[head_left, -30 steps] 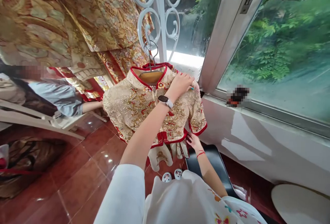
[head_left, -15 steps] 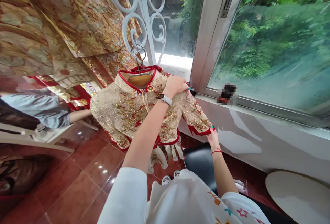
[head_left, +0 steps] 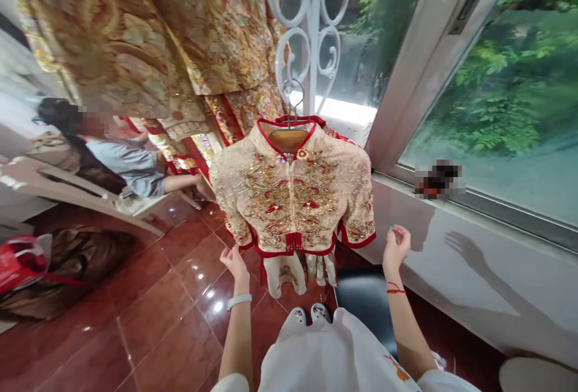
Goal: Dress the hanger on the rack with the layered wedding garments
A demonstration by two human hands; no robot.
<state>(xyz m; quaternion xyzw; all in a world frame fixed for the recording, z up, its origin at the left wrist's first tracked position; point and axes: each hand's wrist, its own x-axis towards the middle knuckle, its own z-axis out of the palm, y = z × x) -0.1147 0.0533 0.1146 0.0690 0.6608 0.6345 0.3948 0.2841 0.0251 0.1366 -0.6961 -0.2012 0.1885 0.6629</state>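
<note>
A small cream jacket (head_left: 293, 199) with gold and red embroidery and red trim hangs on a wooden hanger (head_left: 287, 137) hooked to a white scrolled window grille (head_left: 311, 31). Cream trousers (head_left: 289, 273) hang below its hem. My left hand (head_left: 235, 261), with a white band on the wrist, is raised under the jacket's left sleeve, its fingertips pinched at the red cuff. My right hand (head_left: 396, 245), with a red string on the wrist, hovers just right of the other sleeve, fingers loosely curled and apart, holding nothing.
Large gold brocade garments (head_left: 135, 37) hang at the upper left. Another person (head_left: 121, 163) sits at the left by a white chair. A black stool (head_left: 365, 301) stands under the jacket beside the white wall and window sill (head_left: 474, 211). The floor (head_left: 149, 320) has red tiles.
My left hand has dropped from the jacket's shoulder to its left cuff. My right hand has let go of the right sleeve, which now hangs straight. The view has shifted so the jacket is centred.
</note>
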